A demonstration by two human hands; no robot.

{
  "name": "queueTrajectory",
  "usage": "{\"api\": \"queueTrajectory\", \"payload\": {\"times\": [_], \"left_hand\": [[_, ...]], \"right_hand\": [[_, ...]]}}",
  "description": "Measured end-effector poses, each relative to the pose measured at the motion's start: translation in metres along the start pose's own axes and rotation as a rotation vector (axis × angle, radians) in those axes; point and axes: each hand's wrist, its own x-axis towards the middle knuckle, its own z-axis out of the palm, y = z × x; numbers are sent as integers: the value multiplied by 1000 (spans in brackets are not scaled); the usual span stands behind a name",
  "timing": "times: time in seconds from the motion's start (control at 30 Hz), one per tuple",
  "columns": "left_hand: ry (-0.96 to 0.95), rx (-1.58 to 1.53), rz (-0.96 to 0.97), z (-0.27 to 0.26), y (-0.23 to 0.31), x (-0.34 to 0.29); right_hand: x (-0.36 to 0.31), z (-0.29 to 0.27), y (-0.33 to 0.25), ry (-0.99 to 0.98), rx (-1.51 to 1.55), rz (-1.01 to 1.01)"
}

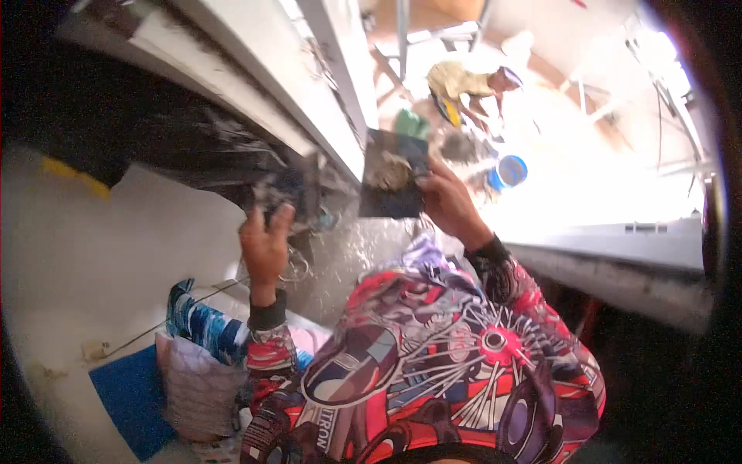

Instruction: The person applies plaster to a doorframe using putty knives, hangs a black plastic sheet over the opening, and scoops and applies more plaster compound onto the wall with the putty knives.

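Note:
My right hand (454,203) grips the edge of a dark square plate (377,199), its thumb over the near side. A lump of pale, wet-looking paste (389,172) sits on the middle of that plate. To the left, my left hand (265,246) is closed at the lower edge of another dark flat plate (297,193), blurred and streaked with pale paste. The two plates are held up at about the same height, with a gap between them. How the left fingers wrap behind their plate is hidden.
Long pale beams (255,69) slant down from the upper left. Below right, a co-worker in a yellow top (456,80) bends over near a blue-rimmed bucket (508,172) and a green sack (411,122). A stuffed whitish sack (197,387) and a blue board (133,398) lie lower left.

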Motion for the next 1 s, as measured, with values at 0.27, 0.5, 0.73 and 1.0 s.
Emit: {"api": "queueTrajectory", "payload": {"times": [0.27,0.5,0.73,1.0], "left_hand": [[55,116,285,-21,7,-6],[273,42,401,-27,-25,-30],[347,-111,247,-42,-48,-45],[305,-27,235,-83,-33,-43]], "right_hand": [[27,40,13,-109,744,286],[29,66,-26,-226,885,307],[36,81,-27,-218,834,292],[32,106,-52,-329,712,208]]}}
